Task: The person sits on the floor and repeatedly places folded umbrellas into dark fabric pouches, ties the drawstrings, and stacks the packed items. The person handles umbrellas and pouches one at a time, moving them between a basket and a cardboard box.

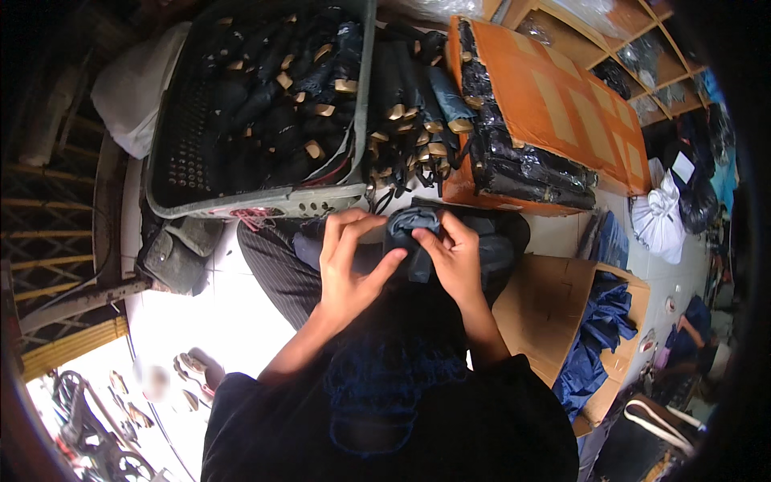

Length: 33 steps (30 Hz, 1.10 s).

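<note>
In front of my lap is a small roll of dark grey-blue fabric point(412, 218), its coiled end facing up. My right hand point(452, 253) pinches the roll from the right, thumb pressed on its near side and fingers behind it. On the other side, my left hand point(351, 253) is open, thumb and fingers apart. Its fingertips come close to the roll's left edge; whether they touch it I cannot tell. More dark fabric point(494, 245) lies over my legs beneath the hands.
Ahead on the left stands a grey plastic basket point(281, 199) full of dark folded umbrellas with wooden handle ends. More umbrellas point(434, 104) lie beside it, against an orange carton point(554, 80) with plastic-wrapped bundles. An open cardboard box point(538, 309) with blue fabric point(594, 345) sits at my right.
</note>
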Motion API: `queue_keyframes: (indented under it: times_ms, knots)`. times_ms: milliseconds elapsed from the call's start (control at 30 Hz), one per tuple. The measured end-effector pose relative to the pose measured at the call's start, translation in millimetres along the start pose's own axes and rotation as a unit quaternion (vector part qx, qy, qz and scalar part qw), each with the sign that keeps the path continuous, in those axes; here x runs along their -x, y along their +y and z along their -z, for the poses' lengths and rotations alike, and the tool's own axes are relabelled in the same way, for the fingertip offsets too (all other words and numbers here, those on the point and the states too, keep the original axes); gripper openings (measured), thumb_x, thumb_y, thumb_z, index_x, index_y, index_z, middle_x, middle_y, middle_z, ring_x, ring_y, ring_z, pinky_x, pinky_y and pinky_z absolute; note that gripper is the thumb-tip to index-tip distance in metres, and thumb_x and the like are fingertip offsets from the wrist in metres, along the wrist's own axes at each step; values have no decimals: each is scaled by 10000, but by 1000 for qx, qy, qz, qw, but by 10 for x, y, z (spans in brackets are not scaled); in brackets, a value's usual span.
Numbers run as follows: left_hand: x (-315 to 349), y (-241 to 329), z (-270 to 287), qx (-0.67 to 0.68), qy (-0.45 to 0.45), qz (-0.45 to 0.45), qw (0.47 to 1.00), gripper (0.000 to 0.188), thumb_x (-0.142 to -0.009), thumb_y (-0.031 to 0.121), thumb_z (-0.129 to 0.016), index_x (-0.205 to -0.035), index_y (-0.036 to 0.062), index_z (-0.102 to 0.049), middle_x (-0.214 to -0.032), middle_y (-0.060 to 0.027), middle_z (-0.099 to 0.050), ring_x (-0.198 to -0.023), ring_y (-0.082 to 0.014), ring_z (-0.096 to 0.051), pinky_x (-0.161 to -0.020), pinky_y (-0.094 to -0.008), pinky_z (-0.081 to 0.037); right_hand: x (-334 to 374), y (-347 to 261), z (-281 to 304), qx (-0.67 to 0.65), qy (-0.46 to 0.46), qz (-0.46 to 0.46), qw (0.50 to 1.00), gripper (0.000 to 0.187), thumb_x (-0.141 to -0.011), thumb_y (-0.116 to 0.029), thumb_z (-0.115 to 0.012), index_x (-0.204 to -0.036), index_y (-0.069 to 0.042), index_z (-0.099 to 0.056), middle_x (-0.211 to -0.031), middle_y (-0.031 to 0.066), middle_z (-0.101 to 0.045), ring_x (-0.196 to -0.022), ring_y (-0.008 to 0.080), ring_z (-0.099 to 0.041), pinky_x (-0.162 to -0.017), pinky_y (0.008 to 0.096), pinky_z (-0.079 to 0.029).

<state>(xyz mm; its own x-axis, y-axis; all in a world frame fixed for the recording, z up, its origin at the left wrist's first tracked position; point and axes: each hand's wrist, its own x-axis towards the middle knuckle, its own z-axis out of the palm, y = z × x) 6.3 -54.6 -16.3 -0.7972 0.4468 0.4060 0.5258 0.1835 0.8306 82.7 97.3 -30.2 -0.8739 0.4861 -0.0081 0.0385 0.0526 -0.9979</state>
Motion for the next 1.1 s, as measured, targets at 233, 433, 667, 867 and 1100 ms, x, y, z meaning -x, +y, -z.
queue_keyframes:
  times_ms: [233, 433, 667, 867, 1100]
  knots:
    - [-36, -148, 131, 329, -85, 268, 901, 149, -922, 107, -613, -940, -39, -635, -808, -3, -618, -778, -38, -516, -732, -208, -421, 35, 4, -80, -41, -48, -3, 998, 181, -871, -116, -674, -799, 9, -564, -686, -47, -466, -655, 32, -403, -564, 203, -342]
    - [-78, -43, 133, 62, 6, 13, 998, 218, -794, 113, -729, -958, -2, -643, -930, -82, -595, -862, -179, -554, -759, -271, -443, 41, -62, -211, 35, -3, 61, 998, 178, -845, -77, -679, -792, 18, -538, -692, 11, -486, -661, 58, -425, -573, 220, -360]
    - [-26, -62, 162, -21, 0, -25, 999, 263, -707, 57, -763, -964, 42, -707, -878, -72, -639, -832, -213, -565, -749, -311, -435, 71, 19, -281, 81, 1, 126, 989, 230, -781, -72, -743, -790, -3, -524, -684, 38, -489, -599, 89, -422, -542, 236, -355]
    - [-8, -74, 274, 179, -120, 220, 952, 115, -914, 54, -580, -976, -20, -643, -782, -115, -652, -672, -208, -594, -644, -273, -436, 70, 42, -170, 130, -69, 137, 979, 334, -711, -157, -828, -815, -31, -537, -652, -9, -467, -557, 85, -410, -527, 224, -350]
    - [-82, -160, 349, 25, -82, -24, 996, 151, -815, -31, -626, -959, 10, -648, -773, -110, -597, -749, -273, -574, -675, -327, -451, -84, -206, -286, 38, -112, 161, 980, 277, -759, -109, -772, -938, 2, -592, -819, 77, -598, -673, 140, -585, -606, 246, -457]
